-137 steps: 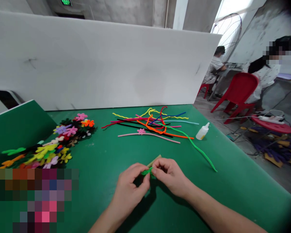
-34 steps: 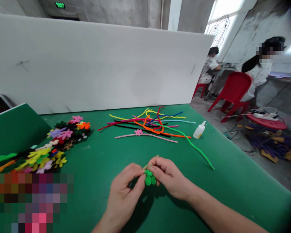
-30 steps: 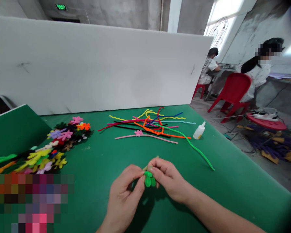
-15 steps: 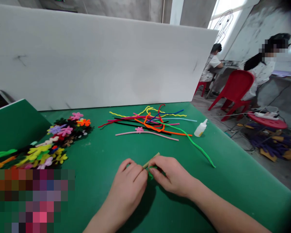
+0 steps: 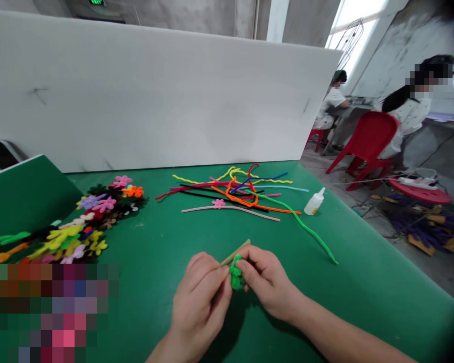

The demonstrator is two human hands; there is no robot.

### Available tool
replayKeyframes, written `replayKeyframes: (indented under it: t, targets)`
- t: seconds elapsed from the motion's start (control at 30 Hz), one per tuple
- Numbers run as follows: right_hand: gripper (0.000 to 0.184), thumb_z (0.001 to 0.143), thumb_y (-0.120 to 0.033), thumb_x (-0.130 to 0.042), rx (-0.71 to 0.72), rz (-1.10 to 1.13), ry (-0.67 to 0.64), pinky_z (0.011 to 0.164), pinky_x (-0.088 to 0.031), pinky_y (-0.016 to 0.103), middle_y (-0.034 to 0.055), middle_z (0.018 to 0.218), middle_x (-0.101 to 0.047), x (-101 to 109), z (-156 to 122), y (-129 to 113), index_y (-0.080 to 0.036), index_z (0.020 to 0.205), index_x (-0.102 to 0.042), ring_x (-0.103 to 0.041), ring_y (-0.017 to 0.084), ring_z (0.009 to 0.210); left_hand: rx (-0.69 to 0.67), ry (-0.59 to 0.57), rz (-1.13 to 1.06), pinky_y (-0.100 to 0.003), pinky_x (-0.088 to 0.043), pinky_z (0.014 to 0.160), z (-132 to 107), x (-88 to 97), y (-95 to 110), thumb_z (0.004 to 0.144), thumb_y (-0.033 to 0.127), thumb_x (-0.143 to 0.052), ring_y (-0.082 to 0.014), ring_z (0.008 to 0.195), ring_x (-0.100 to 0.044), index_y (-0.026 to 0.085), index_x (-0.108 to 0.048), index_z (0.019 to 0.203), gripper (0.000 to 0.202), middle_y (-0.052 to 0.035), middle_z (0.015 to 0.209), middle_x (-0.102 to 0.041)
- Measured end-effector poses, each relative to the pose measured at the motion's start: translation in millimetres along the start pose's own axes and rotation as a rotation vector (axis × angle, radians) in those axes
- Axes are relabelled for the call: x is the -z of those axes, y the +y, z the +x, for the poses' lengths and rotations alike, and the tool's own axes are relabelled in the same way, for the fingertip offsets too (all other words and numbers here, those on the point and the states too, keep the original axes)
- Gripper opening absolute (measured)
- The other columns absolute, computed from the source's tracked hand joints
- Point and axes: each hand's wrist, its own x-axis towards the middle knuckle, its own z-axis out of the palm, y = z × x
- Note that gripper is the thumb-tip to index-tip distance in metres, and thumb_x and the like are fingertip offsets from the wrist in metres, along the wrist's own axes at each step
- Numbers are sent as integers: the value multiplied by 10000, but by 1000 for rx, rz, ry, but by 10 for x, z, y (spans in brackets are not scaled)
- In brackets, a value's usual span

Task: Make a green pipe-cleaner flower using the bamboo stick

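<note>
My left hand (image 5: 202, 297) and my right hand (image 5: 267, 282) meet just above the green table (image 5: 155, 252), fingers pinched together on a small green felt flower (image 5: 235, 274). A thin tan stick (image 5: 237, 250) pokes out up and to the right from between my fingertips. Both hands are closed on this piece. How the stick and flower join is hidden by my fingers.
Loose pipe cleaners (image 5: 242, 194) in many colours lie farther back, one with a pink flower (image 5: 218, 203). A small white glue bottle (image 5: 314, 202) stands at the right. Felt flowers (image 5: 87, 222) are heaped at the left. A white board (image 5: 155, 96) backs the table. Two people sit far right.
My hands have lifted slightly off the table and the green flower shows again between my fingertips. Half a second ago my left hand lay flatter over it.
</note>
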Motion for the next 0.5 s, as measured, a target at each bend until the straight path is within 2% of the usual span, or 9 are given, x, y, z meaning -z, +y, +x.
replayKeyframes:
  t: [0.23, 0.5]
  targets:
    - [245, 841, -355, -425, -56, 205, 33, 431, -332, 179, -43, 537, -421, -70, -9, -20, -156, 701, -458, -401, 63, 436, 74, 34, -105, -260, -431, 639, -37, -22, 27, 719, 22, -541, -127, 664, -530, 170, -553, 794, 166, 3, 671, -564]
    - [264, 823, -404, -444, -102, 373, 67, 409, -331, 167, -42, 554, -429, -143, -28, -20, -164, 712, -443, -385, 57, 427, 180, 101, -127, -211, -441, 633, -120, -60, 63, 744, 40, -530, -121, 745, -547, 209, -553, 841, 196, 16, 745, -572]
